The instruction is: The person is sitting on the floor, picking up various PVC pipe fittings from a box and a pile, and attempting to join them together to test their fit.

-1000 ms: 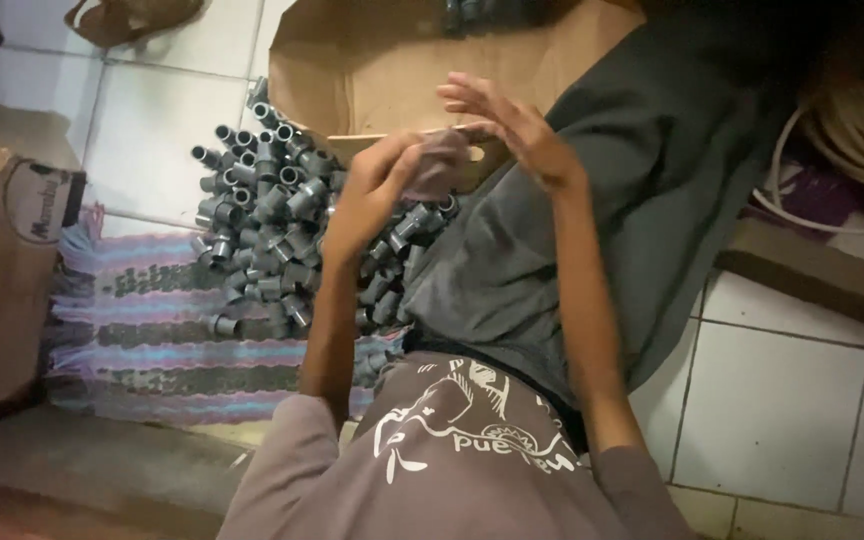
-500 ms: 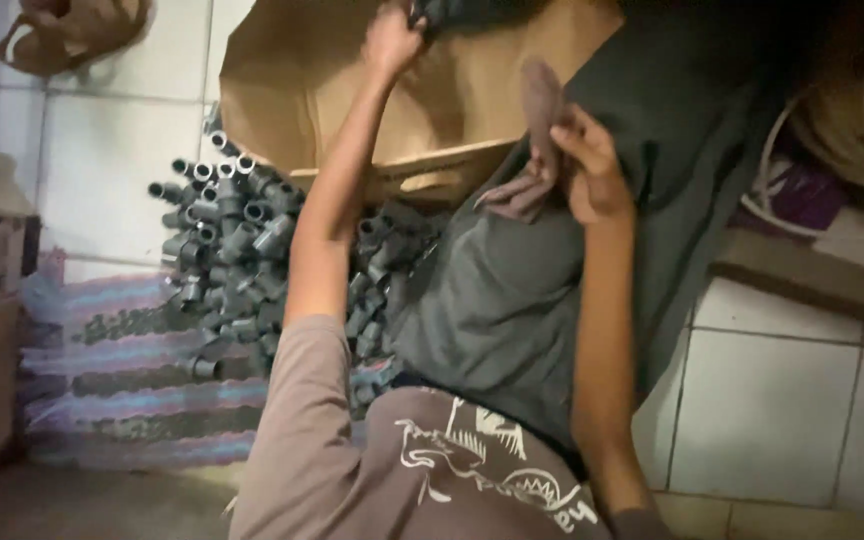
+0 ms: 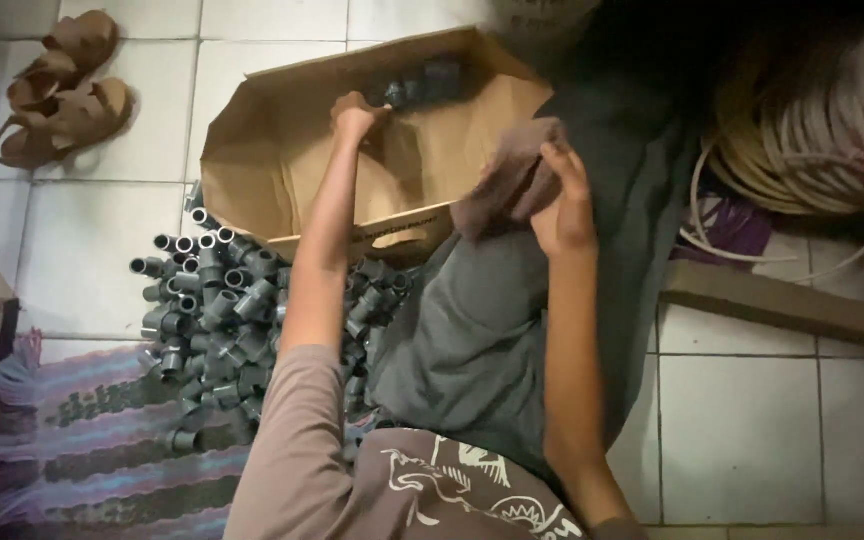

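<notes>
At the far left a pair of brown sandals (image 3: 57, 85) lies on the tiled floor (image 3: 92, 260). Nearer, a heap of grey pipe fittings (image 3: 222, 320) spreads beside a striped mat (image 3: 82, 440). The left hand (image 3: 354, 115) reaches into the open cardboard box (image 3: 252, 160), its grip curled by a few grey fittings in the box (image 3: 422, 85); whether it holds one cannot be told. To the right, the right hand (image 3: 564, 205) pinches a brownish cloth (image 3: 512, 180) over the dark trouser leg (image 3: 482, 330). Coiled hoses (image 3: 822, 120) lie far right.

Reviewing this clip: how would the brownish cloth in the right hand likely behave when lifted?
The brownish cloth looks floppy: it bunches and folds under the right hand. It is probably light, since fingertips alone hold it. It seems unlikely to slip or roll.
</notes>
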